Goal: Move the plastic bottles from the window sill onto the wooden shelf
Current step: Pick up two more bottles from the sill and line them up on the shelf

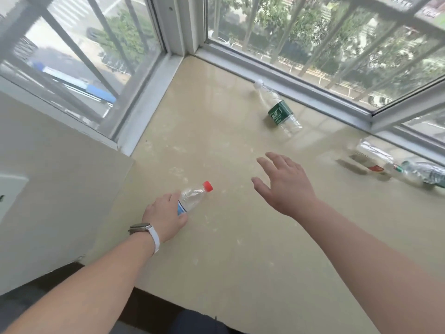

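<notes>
While the left hand grips a red-capped bottle, hiding its base, the right hand hovers open; two blurred bottles lie far right on the sill.

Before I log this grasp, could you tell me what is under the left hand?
The left hand covers the lower body of a red-capped bottle lying on the window sill. The bottle's base is hidden beneath the palm.
</notes>
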`<control>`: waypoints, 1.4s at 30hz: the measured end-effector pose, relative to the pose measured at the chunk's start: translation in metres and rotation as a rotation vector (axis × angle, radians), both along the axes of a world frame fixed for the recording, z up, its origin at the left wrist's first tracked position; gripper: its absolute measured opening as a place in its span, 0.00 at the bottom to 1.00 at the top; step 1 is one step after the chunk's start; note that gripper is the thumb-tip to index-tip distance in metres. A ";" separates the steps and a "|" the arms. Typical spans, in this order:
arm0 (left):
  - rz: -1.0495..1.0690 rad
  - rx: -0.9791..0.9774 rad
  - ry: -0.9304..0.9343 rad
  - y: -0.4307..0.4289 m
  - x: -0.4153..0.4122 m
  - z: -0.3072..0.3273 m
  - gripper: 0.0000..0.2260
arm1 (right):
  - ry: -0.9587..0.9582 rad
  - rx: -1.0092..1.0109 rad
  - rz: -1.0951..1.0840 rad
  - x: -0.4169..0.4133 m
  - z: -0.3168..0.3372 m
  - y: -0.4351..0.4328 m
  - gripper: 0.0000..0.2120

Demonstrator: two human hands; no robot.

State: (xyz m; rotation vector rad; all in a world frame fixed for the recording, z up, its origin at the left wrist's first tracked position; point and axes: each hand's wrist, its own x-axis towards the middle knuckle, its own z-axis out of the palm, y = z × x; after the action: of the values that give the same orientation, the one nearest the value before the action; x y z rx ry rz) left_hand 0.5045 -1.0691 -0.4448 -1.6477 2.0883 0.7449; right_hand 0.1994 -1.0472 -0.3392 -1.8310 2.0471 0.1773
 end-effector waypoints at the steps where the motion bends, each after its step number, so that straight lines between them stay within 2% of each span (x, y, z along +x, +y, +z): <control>1: 0.008 0.042 -0.011 -0.002 -0.001 -0.004 0.32 | 0.001 0.009 -0.018 -0.005 -0.005 -0.005 0.27; 10: 0.146 0.064 0.077 -0.033 -0.014 -0.011 0.32 | -0.022 0.023 -0.133 -0.035 -0.033 -0.046 0.27; 18: 0.212 0.044 0.302 -0.064 -0.052 0.001 0.26 | 0.022 -0.027 -0.157 -0.058 -0.051 -0.078 0.28; 25: 0.225 0.052 0.447 -0.093 -0.102 0.025 0.29 | 0.087 -0.071 -0.221 -0.092 -0.076 -0.111 0.32; 31: 0.355 0.112 0.599 -0.109 -0.138 0.023 0.26 | 0.115 -0.061 -0.237 -0.113 -0.105 -0.143 0.36; 42: 0.372 0.114 0.600 -0.115 -0.136 0.007 0.29 | 0.022 0.012 -0.327 -0.130 -0.138 -0.181 0.39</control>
State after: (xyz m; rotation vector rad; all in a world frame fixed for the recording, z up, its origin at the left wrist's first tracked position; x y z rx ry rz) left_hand 0.3689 -1.1837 -0.4381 -1.9418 2.0526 1.6165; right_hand 0.0697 -1.2280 -0.4772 -1.4645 2.3182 0.1183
